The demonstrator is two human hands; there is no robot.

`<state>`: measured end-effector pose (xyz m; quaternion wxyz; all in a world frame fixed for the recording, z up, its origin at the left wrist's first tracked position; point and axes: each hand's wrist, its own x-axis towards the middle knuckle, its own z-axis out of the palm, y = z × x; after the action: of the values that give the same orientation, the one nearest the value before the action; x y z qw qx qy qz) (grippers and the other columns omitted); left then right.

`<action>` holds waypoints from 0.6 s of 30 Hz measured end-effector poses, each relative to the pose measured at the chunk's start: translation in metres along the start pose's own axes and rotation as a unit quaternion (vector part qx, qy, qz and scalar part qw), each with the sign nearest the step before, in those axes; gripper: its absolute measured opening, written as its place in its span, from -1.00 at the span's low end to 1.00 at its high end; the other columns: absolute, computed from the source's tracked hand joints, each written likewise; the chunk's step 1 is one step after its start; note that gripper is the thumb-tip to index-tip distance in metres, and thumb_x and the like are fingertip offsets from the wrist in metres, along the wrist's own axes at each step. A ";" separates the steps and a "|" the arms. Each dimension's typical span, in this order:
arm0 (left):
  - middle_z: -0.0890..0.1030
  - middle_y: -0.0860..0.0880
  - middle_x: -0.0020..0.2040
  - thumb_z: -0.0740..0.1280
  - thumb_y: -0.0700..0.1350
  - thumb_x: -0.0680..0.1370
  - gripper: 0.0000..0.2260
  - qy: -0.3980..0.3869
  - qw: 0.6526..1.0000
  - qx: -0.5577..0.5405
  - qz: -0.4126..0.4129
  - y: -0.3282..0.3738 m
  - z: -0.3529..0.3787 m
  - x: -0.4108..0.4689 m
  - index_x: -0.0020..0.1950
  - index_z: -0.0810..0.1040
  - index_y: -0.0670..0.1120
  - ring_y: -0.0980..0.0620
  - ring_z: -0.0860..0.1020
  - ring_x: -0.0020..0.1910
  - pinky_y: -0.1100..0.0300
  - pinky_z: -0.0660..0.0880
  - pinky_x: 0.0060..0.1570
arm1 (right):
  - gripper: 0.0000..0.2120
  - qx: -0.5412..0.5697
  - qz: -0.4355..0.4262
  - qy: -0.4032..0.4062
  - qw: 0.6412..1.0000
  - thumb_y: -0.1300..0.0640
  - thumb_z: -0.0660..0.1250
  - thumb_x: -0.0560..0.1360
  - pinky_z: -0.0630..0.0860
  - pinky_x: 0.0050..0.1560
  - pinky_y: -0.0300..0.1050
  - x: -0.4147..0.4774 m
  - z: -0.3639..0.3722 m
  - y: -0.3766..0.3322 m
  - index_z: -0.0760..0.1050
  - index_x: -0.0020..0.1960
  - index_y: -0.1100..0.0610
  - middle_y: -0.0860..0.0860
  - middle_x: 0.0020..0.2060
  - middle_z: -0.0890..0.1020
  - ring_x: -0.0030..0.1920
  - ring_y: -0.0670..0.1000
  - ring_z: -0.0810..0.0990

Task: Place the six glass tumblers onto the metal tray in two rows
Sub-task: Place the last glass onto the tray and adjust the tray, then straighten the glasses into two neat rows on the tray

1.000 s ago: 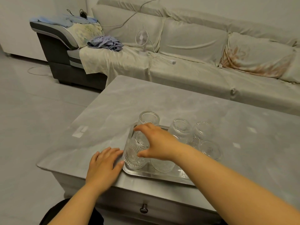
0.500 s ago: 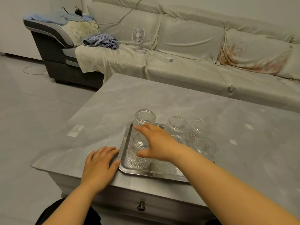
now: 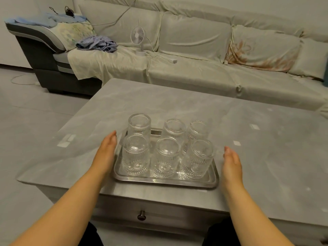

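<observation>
Several ribbed glass tumblers stand upright on the metal tray in two rows of three. The front row holds a left tumbler, a middle tumbler and a right tumbler. Behind them stand a back left tumbler, a back middle tumbler and a back right tumbler. My left hand lies flat, fingers straight, along the tray's left edge. My right hand is held edge-on just right of the tray, apart from it. Neither hand holds anything.
The tray sits near the front edge of a grey marble-look table with a drawer knob below. Bits of white tape lie on the tabletop. Behind is a covered sofa with a small fan and crumpled clothes.
My right hand has let go of the front left tumbler and moved to the tray's right side. My left hand has turned to lie along the tray's left edge.
</observation>
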<state>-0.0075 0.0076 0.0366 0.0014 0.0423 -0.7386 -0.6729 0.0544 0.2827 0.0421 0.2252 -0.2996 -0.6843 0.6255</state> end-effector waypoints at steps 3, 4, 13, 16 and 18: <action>0.23 -0.04 0.46 0.01 0.06 0.57 -0.58 -0.025 0.986 -0.140 -0.086 0.012 0.017 0.011 0.40 0.19 -0.03 -0.02 0.22 0.42 0.06 0.15 0.36 | -0.62 0.051 0.073 -0.045 0.995 0.14 -0.01 0.57 0.19 0.36 -0.11 0.008 -0.008 0.021 0.24 0.35 0.21 0.16 0.39 0.31 0.37 0.07 0.29; 0.23 -0.04 0.46 0.03 0.07 0.56 -0.57 -0.030 0.983 -0.151 -0.100 0.012 0.021 0.014 0.40 0.19 -0.04 -0.03 0.23 0.41 0.04 0.15 0.38 | -0.63 0.013 0.056 -0.060 0.997 0.17 0.00 0.56 0.22 0.32 -0.16 0.009 -0.009 0.026 0.26 0.35 0.20 0.16 0.37 0.34 0.34 0.04 0.32; 0.24 -0.01 0.46 0.09 -0.03 0.56 -0.60 -0.059 0.984 -0.150 -0.082 0.008 0.031 0.027 0.40 0.18 0.05 -0.03 0.25 0.40 -0.01 0.15 0.42 | -0.57 -0.381 -0.119 -0.159 0.903 0.26 -0.03 0.54 0.13 0.46 -0.05 0.015 -0.013 0.046 0.17 0.40 0.12 0.06 0.43 0.28 0.42 0.04 0.21; 0.32 -0.03 0.42 0.06 -0.06 0.57 -0.62 -0.086 0.983 -0.150 -0.065 0.010 0.034 0.029 0.40 0.21 0.01 -0.02 0.33 0.35 0.03 0.23 0.36 | -0.58 -0.394 -0.129 -0.154 0.897 0.26 -0.04 0.55 0.11 0.47 -0.04 0.015 -0.012 0.049 0.16 0.41 0.14 0.07 0.42 0.28 0.43 0.05 0.20; 0.34 -0.03 0.41 0.05 -0.07 0.57 -0.62 -0.095 0.983 -0.147 -0.055 0.011 0.036 0.030 0.40 0.22 0.00 -0.01 0.35 0.33 0.04 0.25 0.34 | -0.58 -0.387 -0.126 -0.156 0.900 0.25 -0.04 0.55 0.12 0.47 -0.05 0.016 -0.013 0.051 0.17 0.40 0.14 0.07 0.42 0.29 0.43 0.04 0.20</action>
<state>-0.0399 0.0428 0.0424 -0.1000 0.0180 -0.6249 -0.7741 0.0580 0.3048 -0.0077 0.0589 -0.1726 -0.9308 0.3167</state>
